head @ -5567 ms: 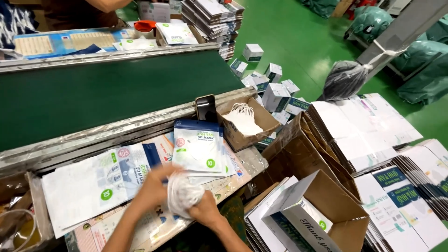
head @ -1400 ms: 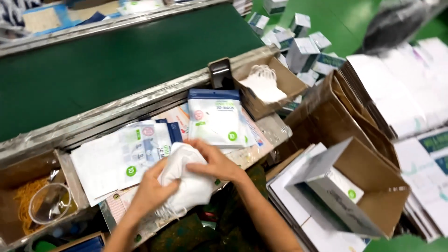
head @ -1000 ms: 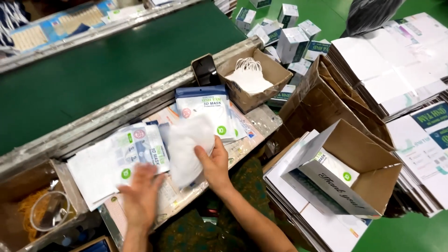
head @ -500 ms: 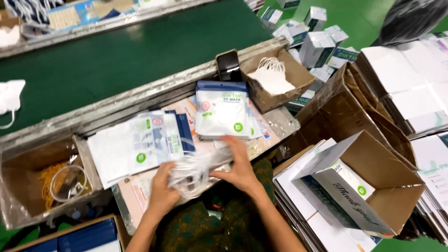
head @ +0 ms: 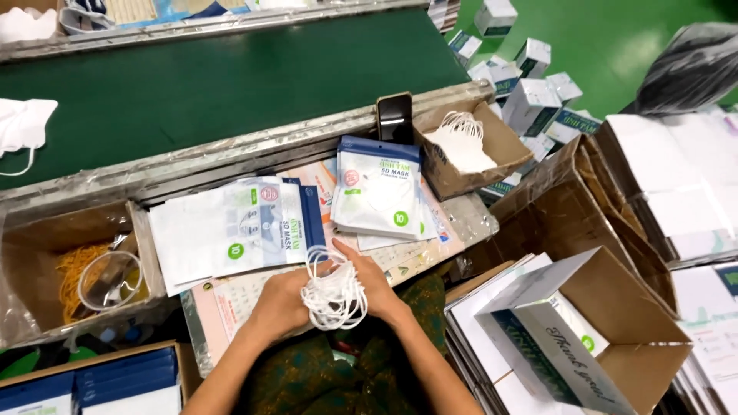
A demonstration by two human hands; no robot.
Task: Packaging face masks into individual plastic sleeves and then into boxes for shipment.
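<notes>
Both my hands hold a stack of white face masks [head: 332,292] close to my body, their ear loops sticking out. My left hand [head: 278,306] grips the stack from the left and my right hand [head: 373,280] presses it from the right. Just beyond the hands lie flat mask pouches: a spread of white and blue ones [head: 231,230] to the left and a filled pouch stack [head: 377,192] to the right, all on a small work shelf [head: 461,219].
A green conveyor belt [head: 231,77] runs behind the shelf, with a white mask [head: 23,127] on it at left. A phone [head: 394,117] leans beside a cardboard box of masks [head: 469,146]. An open carton [head: 592,338] stands at right; a box with rubber bands [head: 84,265] at left.
My hands gathered the masks from over the pouches back toward my body and squared them into a tight stack. A white mask has come into view on the belt at left.
</notes>
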